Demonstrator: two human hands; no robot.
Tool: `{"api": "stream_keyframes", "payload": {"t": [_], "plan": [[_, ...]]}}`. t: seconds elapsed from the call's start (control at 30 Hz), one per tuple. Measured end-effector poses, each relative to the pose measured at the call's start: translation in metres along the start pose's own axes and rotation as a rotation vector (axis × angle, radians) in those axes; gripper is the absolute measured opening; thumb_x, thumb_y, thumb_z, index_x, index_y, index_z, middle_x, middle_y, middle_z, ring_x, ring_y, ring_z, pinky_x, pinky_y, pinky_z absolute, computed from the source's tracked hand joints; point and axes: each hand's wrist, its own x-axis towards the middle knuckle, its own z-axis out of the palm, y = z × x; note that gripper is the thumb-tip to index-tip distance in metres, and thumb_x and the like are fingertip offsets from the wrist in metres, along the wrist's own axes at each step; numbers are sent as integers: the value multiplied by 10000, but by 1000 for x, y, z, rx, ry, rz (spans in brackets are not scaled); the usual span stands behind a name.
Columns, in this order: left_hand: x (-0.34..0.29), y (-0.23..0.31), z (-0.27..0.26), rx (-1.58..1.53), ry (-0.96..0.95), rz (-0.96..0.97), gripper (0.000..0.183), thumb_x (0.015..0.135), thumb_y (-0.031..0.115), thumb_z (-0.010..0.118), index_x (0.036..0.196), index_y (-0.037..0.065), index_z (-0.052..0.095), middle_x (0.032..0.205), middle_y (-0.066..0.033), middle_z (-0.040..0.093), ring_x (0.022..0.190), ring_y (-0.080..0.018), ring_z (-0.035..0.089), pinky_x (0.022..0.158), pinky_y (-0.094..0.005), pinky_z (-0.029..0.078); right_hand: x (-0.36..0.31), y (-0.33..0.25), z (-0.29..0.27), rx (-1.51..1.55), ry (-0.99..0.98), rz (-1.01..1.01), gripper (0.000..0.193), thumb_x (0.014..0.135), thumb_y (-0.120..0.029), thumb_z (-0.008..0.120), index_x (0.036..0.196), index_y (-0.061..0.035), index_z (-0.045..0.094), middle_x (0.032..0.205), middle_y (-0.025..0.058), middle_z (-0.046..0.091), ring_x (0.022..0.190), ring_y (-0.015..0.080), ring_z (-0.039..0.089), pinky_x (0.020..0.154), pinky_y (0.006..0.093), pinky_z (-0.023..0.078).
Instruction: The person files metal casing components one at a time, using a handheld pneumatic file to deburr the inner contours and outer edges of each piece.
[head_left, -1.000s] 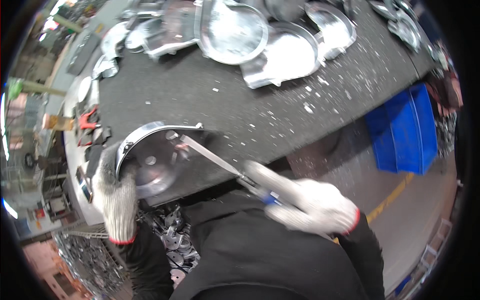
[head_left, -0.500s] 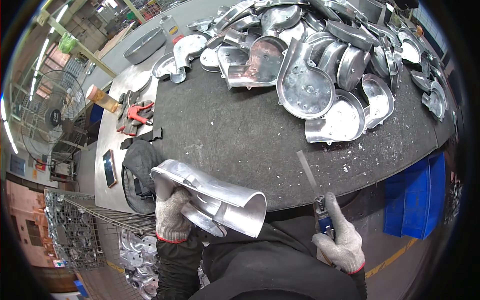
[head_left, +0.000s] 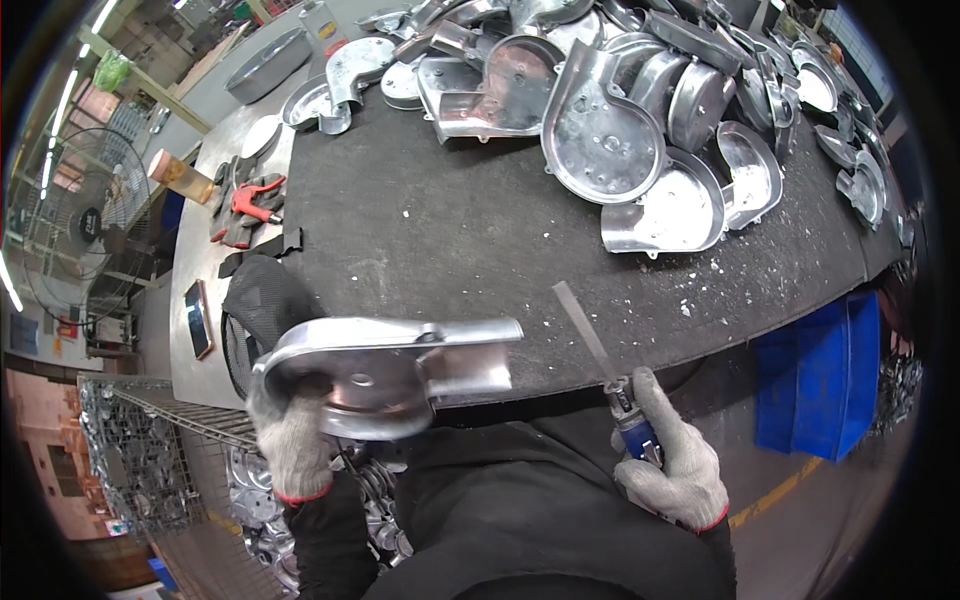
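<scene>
In grey knitted gloves, both hands are over the near edge of the table. My left hand (head_left: 293, 445) is closed on a silvery cast-metal blower housing (head_left: 390, 372), its fingers partly hidden inside the hollow. The housing's open side faces me and its spout points right; it is slightly smeared by motion. My right hand (head_left: 675, 465) grips a powered file (head_left: 638, 432) with a blue and grey body. Its flat narrow blade (head_left: 582, 328) points up and left over the mat, apart from the housing.
Similar housings (head_left: 605, 130) are heaped at the far right of the dark mat (head_left: 400, 230), among metal flakes. At left lie a phone (head_left: 199, 318), a black mesh cap (head_left: 265, 300) and a red-handled tool (head_left: 257, 199). Blue bins (head_left: 815, 380) stand right; a wire cage (head_left: 150, 470) stands lower left.
My left hand has moved left and turned the housing, so its hollow side now faces me and the spout lies level. The file has shifted slightly left. The whole view has shifted a little.
</scene>
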Motion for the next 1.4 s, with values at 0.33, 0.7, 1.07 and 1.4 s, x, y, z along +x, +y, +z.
{"api": "stream_keyframes", "payload": {"t": [0.33, 0.7, 1.07, 1.4], "plan": [[-58, -7, -25, 758, -237, 389, 387, 909, -24, 689, 1281, 36, 598, 1095, -140, 716, 978, -223, 701, 875, -357, 553, 29, 17, 18, -278, -186, -113, 877, 903, -320, 749, 1631, -144, 294, 1150, 155, 691, 951, 342, 721, 842, 398, 585], [-28, 76, 29, 1129, -335, 337, 393, 894, 82, 750, 1269, 149, 655, 1020, -126, 751, 892, -266, 760, 760, -343, 579, 57, -5, 18, -324, -472, -198, 816, 960, -529, 643, 1638, -284, 261, 993, 196, 678, 813, 408, 713, 733, 486, 589], [-18, 105, 67, 1399, -419, 518, 456, 859, 103, 762, 1277, 223, 624, 960, -140, 752, 894, -355, 743, 745, -436, 569, 71, -12, 15, -410, -429, -216, 754, 990, -533, 609, 1627, -296, 284, 922, 184, 660, 744, 368, 711, 672, 459, 584], [-36, 108, 79, 1464, -384, 558, 644, 726, -21, 729, 1300, 251, 623, 936, -136, 721, 869, -372, 715, 758, -454, 571, 93, -1, 19, -241, -410, -327, 732, 993, -458, 609, 1624, -246, 304, 926, 191, 681, 793, 386, 715, 708, 472, 577]]}}
